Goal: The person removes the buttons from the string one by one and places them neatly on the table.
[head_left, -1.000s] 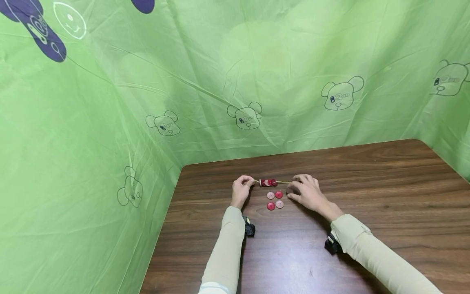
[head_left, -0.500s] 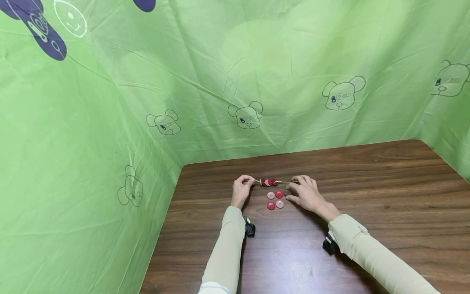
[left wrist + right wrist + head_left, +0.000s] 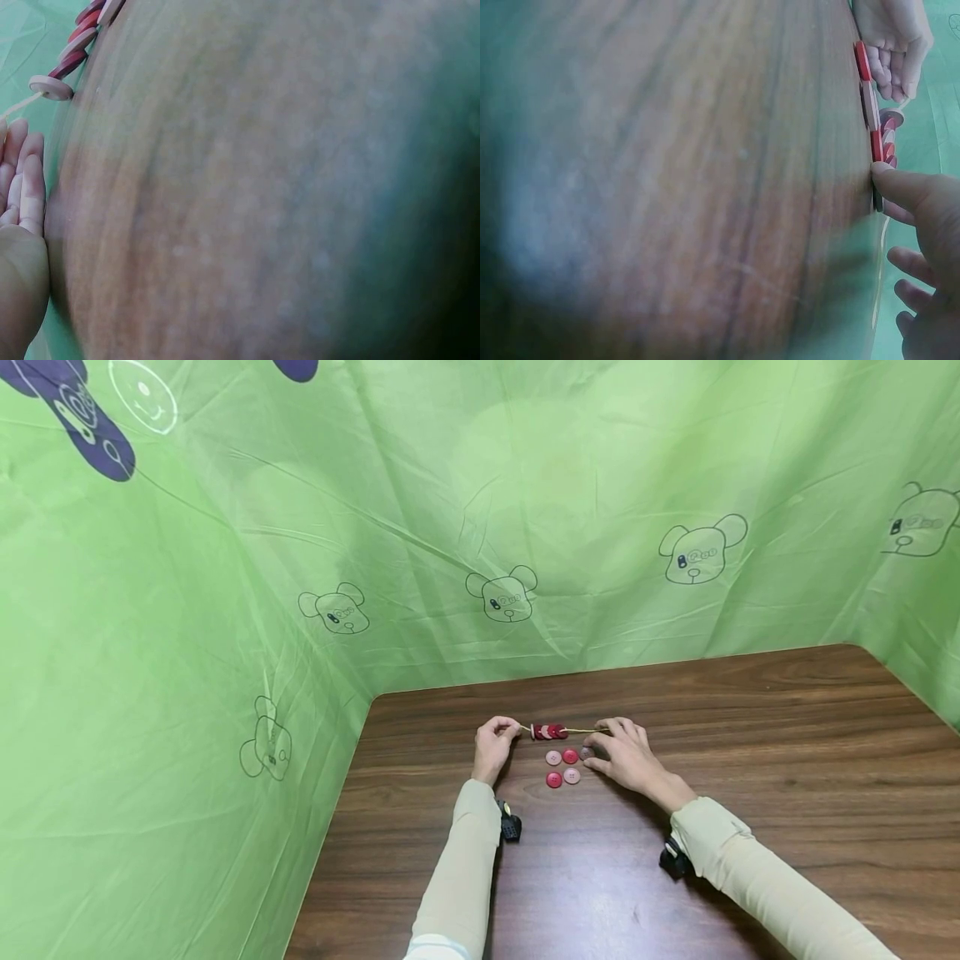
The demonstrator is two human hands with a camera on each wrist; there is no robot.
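My left hand (image 3: 495, 748) pinches one end of a thin yellowish string (image 3: 583, 730) between thumb and fingertips. Overlapping red, pink and dark red buttons (image 3: 550, 732) are threaded on the string between my hands. My right hand (image 3: 624, 755) holds a dark button (image 3: 587, 753) at the table with thumb and forefinger, beside a loose red button (image 3: 570, 757). The string's other end runs to the right hand's far fingers; whether they grip it is hidden. In the right wrist view the thumb (image 3: 904, 184) touches the dark button's edge (image 3: 877, 196).
Nearer me lie a pink button (image 3: 553, 758), another red button (image 3: 554, 780) and another pink button (image 3: 572, 776) on the brown wooden table (image 3: 750, 735). Green cloth (image 3: 420, 527) with bear drawings hangs behind and to the left of the table.
The right hand has shifted slightly left, bringing the dark button down beside the red one. The left hand and threaded buttons stay nearly where they were.
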